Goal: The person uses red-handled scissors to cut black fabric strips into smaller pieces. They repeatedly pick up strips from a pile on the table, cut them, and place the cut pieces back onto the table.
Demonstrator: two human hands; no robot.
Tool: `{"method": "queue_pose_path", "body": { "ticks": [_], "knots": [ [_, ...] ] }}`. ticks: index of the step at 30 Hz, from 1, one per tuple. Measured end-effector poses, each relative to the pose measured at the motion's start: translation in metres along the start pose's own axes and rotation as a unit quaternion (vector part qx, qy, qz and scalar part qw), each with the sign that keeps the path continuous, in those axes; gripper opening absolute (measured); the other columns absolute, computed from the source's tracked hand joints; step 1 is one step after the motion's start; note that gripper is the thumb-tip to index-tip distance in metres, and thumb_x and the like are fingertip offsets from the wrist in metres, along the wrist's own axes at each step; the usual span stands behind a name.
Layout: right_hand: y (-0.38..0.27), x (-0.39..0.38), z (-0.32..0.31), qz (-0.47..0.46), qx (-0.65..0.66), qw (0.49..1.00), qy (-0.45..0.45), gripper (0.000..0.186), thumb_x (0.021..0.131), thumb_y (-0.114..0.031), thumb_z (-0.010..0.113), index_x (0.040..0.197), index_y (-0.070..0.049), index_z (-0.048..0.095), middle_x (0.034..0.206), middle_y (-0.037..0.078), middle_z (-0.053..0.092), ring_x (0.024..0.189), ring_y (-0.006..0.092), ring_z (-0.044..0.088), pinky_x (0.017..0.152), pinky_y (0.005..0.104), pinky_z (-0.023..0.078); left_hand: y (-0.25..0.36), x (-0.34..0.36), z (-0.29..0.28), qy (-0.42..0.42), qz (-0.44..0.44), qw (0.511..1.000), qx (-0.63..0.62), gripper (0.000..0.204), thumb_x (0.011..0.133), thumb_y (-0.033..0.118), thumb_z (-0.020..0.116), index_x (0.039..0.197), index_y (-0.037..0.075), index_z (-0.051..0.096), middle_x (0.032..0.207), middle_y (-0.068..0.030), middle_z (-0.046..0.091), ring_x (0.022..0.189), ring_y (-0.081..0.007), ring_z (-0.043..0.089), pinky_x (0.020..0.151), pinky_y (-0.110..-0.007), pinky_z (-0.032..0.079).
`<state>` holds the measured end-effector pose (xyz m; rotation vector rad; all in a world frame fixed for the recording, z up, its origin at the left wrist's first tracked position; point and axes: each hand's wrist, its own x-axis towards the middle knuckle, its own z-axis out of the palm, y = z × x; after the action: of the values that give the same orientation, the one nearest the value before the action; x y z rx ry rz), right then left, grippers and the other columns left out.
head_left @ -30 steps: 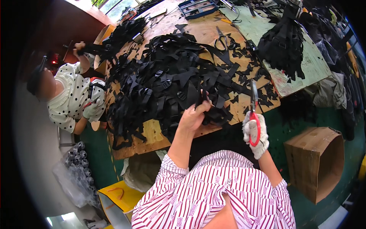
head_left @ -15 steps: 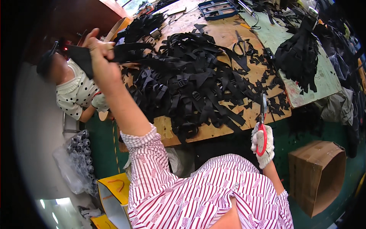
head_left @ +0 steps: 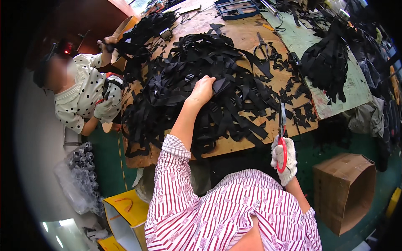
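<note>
My bare left hand (head_left: pixel 203 90) reaches over a heap of black webbing straps (head_left: pixel 180 83) with plastic buckles among them. Its fingers are pinched on a flat, dark black strap end (head_left: pixel 222 85) near the heap's middle. My right hand (head_left: pixel 285 161), in a white knit glove, grips red-handled scissors (head_left: pixel 282 152) just off the table's front edge. The blades point away from me, and whether they are parted is hard to make out. Many small black triangular offcuts (head_left: pixel 291 85) lie to the right of the heap.
A second pair of scissors (head_left: pixel 262 48) lies on the wooden table (head_left: pixel 247 28), near a blue tray (head_left: pixel 236 9). At left a co-worker (head_left: pixel 81 83) handles black straps. A strap bundle (head_left: pixel 326 62) hangs over the pale green board. Below stand a cardboard box (head_left: pixel 341 192) and a yellow bag (head_left: pixel 125 207).
My left hand has swung from the raised far left down to the middle of the heap. More straps now lie at the heap's left side. The right hand with the scissors barely moves.
</note>
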<state>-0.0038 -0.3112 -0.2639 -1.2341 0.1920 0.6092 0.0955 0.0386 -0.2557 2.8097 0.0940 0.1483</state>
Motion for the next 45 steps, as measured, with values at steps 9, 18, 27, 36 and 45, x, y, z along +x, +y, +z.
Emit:
{"method": "queue_pose_path", "body": {
  "ticks": [9,18,27,36,45],
  "knots": [
    [0.008,0.005,0.005,0.033,-0.022,0.999,-0.025,0.031,0.085,-0.014,0.057,0.109,-0.004,0.039,0.074,0.001,0.047,0.049,0.0056,0.045,0.038,0.0183,0.043,-0.011,0.0,-0.053,0.183,0.105,0.968,-0.134,0.013,0.076,0.007,0.065,0.088,0.001,0.062,0.082,-0.0104,0.061,0.078,-0.0223,0.061,0.071,-0.028,0.047],
    [0.009,-0.005,0.011,0.004,-0.041,0.999,-0.027,0.028,0.086,-0.015,0.057,0.107,-0.007,0.039,0.075,0.0,0.047,0.047,0.0056,0.045,0.037,0.0181,0.043,0.019,-0.066,-0.234,0.432,0.032,0.714,-0.55,0.032,0.09,0.036,0.055,0.094,0.004,0.057,0.074,-0.0045,0.061,0.056,-0.008,0.048,0.052,-0.02,0.036],
    [0.007,-0.011,0.027,-0.037,-0.149,0.983,-0.1,0.043,0.078,-0.003,0.062,0.113,-0.007,0.038,0.089,0.002,0.045,0.056,0.008,0.048,0.051,0.0206,0.043,0.071,-0.12,-0.099,0.12,-0.14,0.814,-0.551,0.025,0.084,0.024,0.065,0.095,0.004,0.056,0.065,-0.0072,0.061,0.048,-0.0074,0.049,0.044,-0.019,0.035],
    [-0.009,-0.009,0.04,-0.249,-0.419,0.861,-0.144,0.05,0.075,-0.021,0.069,0.114,-0.004,0.043,0.087,0.013,0.062,0.068,0.0252,0.063,0.065,0.034,0.049,0.085,-0.122,-0.014,0.086,-0.187,0.752,-0.626,0.026,0.088,0.029,0.059,0.083,0.003,0.059,0.062,-0.0025,0.056,0.046,-0.0049,0.043,0.042,-0.018,0.032],
    [-0.008,-0.004,0.044,-0.259,-0.46,0.842,-0.11,0.061,0.073,-0.028,0.071,0.12,-0.003,0.042,0.095,0.016,0.061,0.078,0.0305,0.062,0.07,0.0373,0.048,0.104,-0.125,-0.004,0.015,-0.184,0.762,-0.621,0.021,0.089,0.025,0.057,0.083,0.005,0.058,0.06,-0.0017,0.056,0.045,-0.0043,0.042,0.041,-0.018,0.031]
  ]
}}
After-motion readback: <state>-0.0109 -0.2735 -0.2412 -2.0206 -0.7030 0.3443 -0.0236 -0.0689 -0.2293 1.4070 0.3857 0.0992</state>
